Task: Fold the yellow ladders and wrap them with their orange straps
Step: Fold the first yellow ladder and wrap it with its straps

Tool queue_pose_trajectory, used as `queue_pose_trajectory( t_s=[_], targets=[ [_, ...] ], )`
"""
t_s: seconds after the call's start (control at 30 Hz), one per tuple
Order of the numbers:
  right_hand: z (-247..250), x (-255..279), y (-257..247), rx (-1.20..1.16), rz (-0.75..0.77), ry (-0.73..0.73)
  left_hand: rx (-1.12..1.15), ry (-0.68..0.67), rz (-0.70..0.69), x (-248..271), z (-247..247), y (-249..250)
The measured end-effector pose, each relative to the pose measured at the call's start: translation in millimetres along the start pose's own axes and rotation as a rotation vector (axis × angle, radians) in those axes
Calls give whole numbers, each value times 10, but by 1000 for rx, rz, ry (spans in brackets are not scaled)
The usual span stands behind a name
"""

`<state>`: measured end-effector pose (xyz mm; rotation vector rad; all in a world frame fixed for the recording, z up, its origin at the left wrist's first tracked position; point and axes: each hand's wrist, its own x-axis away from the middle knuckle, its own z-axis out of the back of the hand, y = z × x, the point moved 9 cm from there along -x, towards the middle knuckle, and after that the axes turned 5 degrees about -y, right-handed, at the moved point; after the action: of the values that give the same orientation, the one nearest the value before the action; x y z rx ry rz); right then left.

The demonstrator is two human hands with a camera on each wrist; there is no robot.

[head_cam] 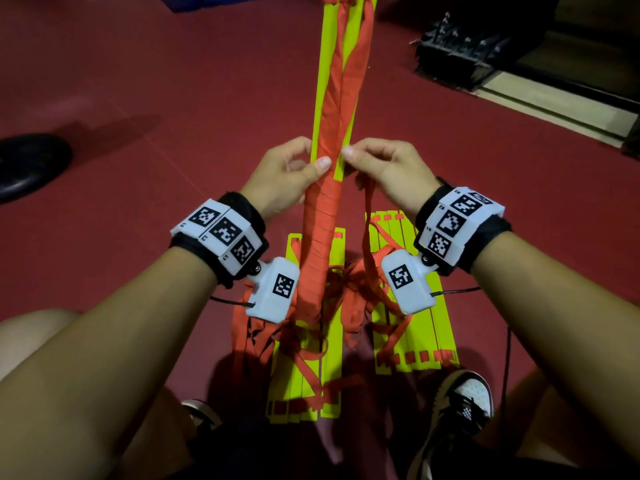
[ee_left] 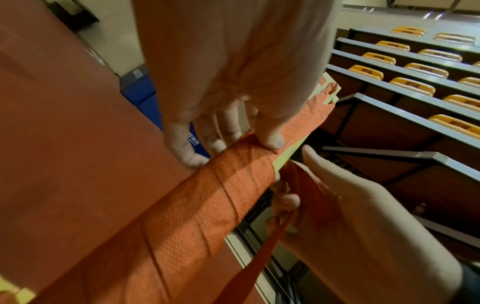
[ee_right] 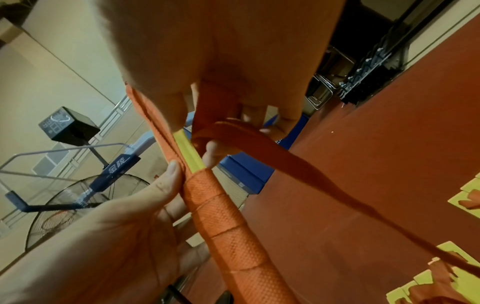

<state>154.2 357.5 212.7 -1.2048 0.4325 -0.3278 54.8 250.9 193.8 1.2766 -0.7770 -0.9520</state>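
A folded yellow ladder bundle [head_cam: 320,81] rises from between my knees and points away from me. Its lower half is bound in tight turns of orange strap [head_cam: 318,223]. My left hand [head_cam: 291,174] grips the bundle at the top edge of the wrapping, thumb pressed on the last turn. My right hand [head_cam: 384,168] pinches the free strap end [head_cam: 366,230], which hangs loose below it. In the left wrist view the left hand [ee_left: 226,142] holds the wrapped bundle [ee_left: 207,205]. In the right wrist view the right hand [ee_right: 249,112] curls round the strap [ee_right: 311,170] beside bare yellow [ee_right: 187,152].
Two more flat stacks of yellow rungs [head_cam: 304,393] [head_cam: 415,341] lie on the red floor under my wrists, with tangled orange straps over them. My sneaker [head_cam: 464,403] is at the lower right. A black shoe [head_cam: 27,164] is at the left and black gear [head_cam: 457,53] at the upper right.
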Motion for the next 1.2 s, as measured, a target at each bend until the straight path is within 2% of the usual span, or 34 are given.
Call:
queue_pose_trajectory(
  t_s=[0.1,0.27,0.4,0.53,0.7,0.9,1.03,1.2],
  targets=[
    [25,-18,38,-73,-55,28,-32,49,-59,-13,86,68],
    [-1,-6,100,-3,-98,3,-63,94,-150,-18,169,133],
    [-25,15,123,122,-137,-37,-24,98,-150,-17,193,162],
    [-1,8,128,82,-155,-4,-48,81,-139,-25,186,130],
    [91,-10,-35,-20,-52,28,-106,150,-158,-28,259,93],
    [72,-24,20,78,-59,5,-102,179,-174,-32,292,104],
    [52,-11,-94,120,20,8,-153,187,-176,-23,286,114],
    [-15,-19,-121,233,51,18,-351,172,-175,-60,226,64]
  ],
)
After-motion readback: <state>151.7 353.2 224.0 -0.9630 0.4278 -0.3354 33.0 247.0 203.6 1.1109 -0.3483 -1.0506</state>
